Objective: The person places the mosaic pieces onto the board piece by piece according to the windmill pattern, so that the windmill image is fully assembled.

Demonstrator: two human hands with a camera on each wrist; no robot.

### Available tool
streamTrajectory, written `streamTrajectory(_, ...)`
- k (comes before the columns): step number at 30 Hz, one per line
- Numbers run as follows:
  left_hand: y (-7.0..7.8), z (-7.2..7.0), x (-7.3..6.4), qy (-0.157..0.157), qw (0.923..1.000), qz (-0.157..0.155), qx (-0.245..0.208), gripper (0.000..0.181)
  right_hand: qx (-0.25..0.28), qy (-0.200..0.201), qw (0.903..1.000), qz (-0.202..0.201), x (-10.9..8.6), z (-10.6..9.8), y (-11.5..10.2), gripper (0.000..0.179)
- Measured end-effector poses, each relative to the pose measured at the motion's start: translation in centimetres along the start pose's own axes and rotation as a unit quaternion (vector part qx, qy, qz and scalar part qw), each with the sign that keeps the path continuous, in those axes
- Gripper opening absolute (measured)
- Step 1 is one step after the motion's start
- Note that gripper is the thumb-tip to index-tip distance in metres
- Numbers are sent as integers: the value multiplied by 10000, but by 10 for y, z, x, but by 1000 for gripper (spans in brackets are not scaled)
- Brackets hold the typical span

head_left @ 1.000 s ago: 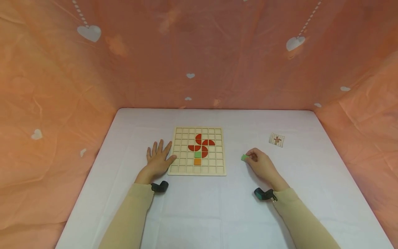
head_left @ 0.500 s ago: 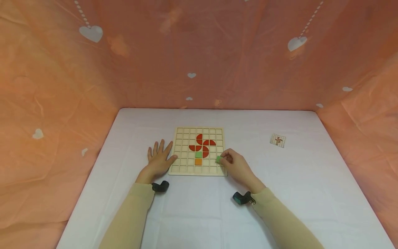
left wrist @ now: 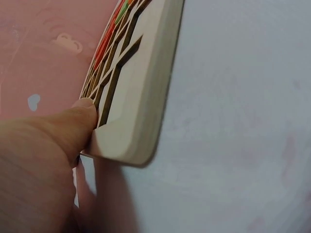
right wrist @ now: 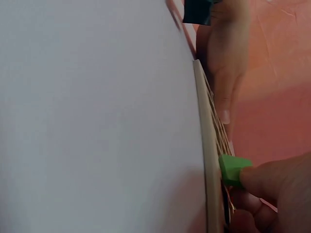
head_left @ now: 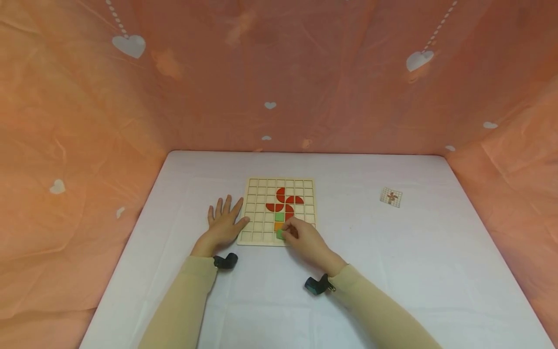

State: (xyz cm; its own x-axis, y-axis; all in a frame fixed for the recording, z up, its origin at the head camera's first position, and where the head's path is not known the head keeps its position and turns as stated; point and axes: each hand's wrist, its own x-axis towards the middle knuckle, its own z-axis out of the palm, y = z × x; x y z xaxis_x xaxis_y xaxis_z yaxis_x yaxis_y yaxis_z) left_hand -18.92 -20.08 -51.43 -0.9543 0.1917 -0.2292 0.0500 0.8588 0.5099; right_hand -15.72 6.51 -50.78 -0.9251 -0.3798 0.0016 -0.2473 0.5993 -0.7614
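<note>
A wooden grid board (head_left: 257,236) lies on the table, with red quarter-circle pieces (head_left: 274,207) forming a pinwheel in its cells. Below the pinwheel sit a green square tile (head_left: 279,216) and an orange square tile (head_left: 278,226). My right hand (head_left: 309,244) pinches a second green tile (right wrist: 231,169) between thumb and fingers, close over the front row under the orange tile. My left hand (head_left: 221,229) lies spread at the board's left edge, its thumb resting on the frame, as the left wrist view (left wrist: 53,141) also shows.
A small pattern card (head_left: 391,197) with a printed pinwheel lies on the white table (head_left: 348,184) at the right. Pink-orange cloth (head_left: 209,97) with hearts hangs behind and at both sides. A black camera is worn on each wrist.
My right hand has carried the green tile leftward from the table right of the board to over the board's front row. The left hand has stayed in place.
</note>
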Motion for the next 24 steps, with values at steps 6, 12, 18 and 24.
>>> streamTrajectory(6,3,1,1,-8,10000,16,-77,71,-350,125,9993,-103,-2,4,-1,6)
streamTrajectory(12,6,2,0,-33,10000,9,-83,71,-650,185,9975,-186,-4,6,-1,5)
streamTrajectory(18,6,3,0,10,10000,37,-47,71,-726,217,9970,-155,-5,7,0,11)
streamTrajectory(24,6,2,-1,-29,10000,-3,-62,71,-710,150,9973,-69,-5,8,0,14)
